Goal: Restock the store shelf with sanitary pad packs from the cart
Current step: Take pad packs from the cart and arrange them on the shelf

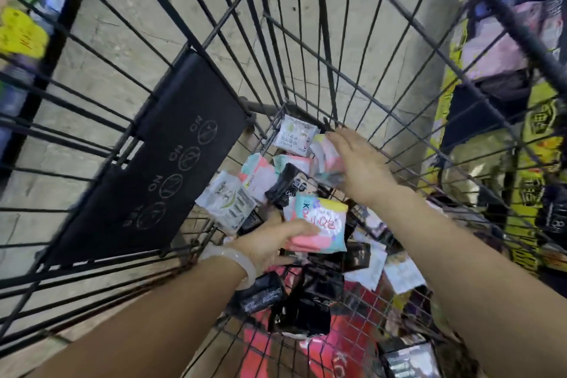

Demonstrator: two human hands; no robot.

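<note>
Head view: left hand grips pastel pack; right hand flat, open, over cart packs.

cart top open, wire walls enclosing

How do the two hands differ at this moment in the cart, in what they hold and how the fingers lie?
The left hand grips a pink, blue and yellow pack, thumb curled over its edge; the right hand has straight fingers laid on a pastel pack farther in. The left hand is nearer the camera; the right hand reaches deeper. The left wrist carries a pale bangle; the right is bare. Both are inside the wire cart.
</note>
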